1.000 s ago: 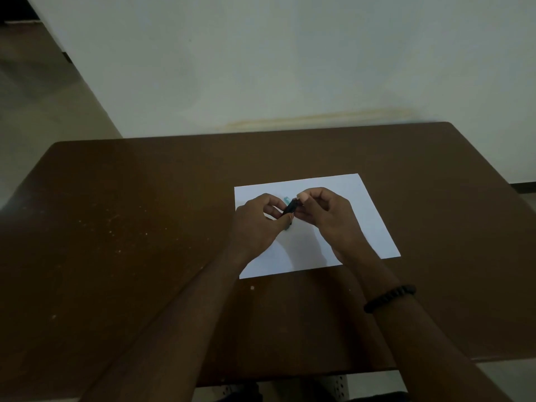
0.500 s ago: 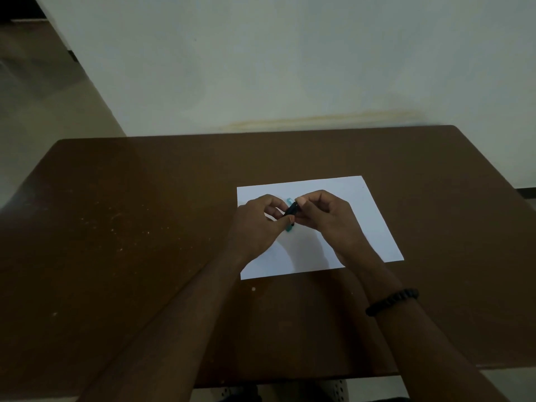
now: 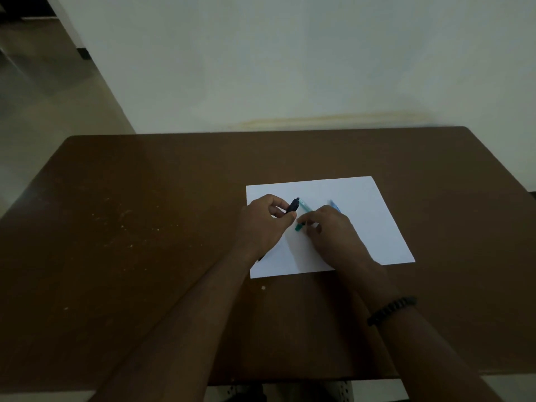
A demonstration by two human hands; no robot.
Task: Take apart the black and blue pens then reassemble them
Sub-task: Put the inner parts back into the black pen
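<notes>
2 hands, left hand (image 3: 262, 224) pinching black pen (image 3: 293, 206)

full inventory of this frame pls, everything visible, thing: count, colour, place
table: 1, dark brown, fills the lower frame
sheet of paper: 1, white, on the table, right of centre
black pen part: 1, black, held in the left hand over the paper
teal pen piece: 1, teal, on the paper between the hands
blue piece: 1, blue, just beyond the right hand, mostly hidden
wall: 1, pale, behind the table
bracelet: 1, black beads, right wrist
left hand: 1, grips the black pen part
right hand: 1, fingertips at the teal pen piece
</notes>
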